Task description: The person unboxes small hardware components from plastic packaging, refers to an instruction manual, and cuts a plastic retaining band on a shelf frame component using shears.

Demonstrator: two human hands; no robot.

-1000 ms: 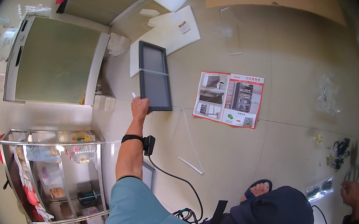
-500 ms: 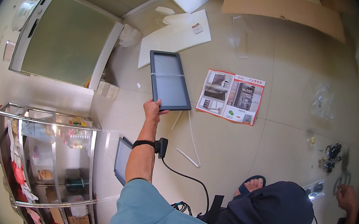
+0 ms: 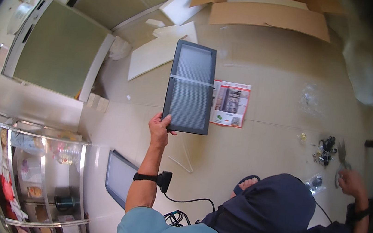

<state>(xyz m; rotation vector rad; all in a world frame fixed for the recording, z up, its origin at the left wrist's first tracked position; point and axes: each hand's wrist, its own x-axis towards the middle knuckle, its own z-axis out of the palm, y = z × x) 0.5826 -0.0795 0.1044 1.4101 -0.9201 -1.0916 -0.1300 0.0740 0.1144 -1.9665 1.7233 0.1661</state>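
My left hand grips the lower left corner of a dark-framed shelf panel, its thumb on the front face. The panel has a ribbed pale surface and a white strap across its middle. It is held up above the floor and hides part of a printed leaflet. Over at the right, my right hand is closed around the handles of a pair of scissors, whose blades point away from me. A second dark-framed panel rests at the lower left, partly behind my left forearm.
White foam sheets and an open cardboard box lie at the back. Small dark hardware and plastic bags are on the floor at right. A metal rack stands at left; a black cable runs from my left wrist.
My left hand has raised the panel and swung it to the right, so it now stands straighter and covers part of the leaflet. My right hand keeps the scissors. The view has shifted.
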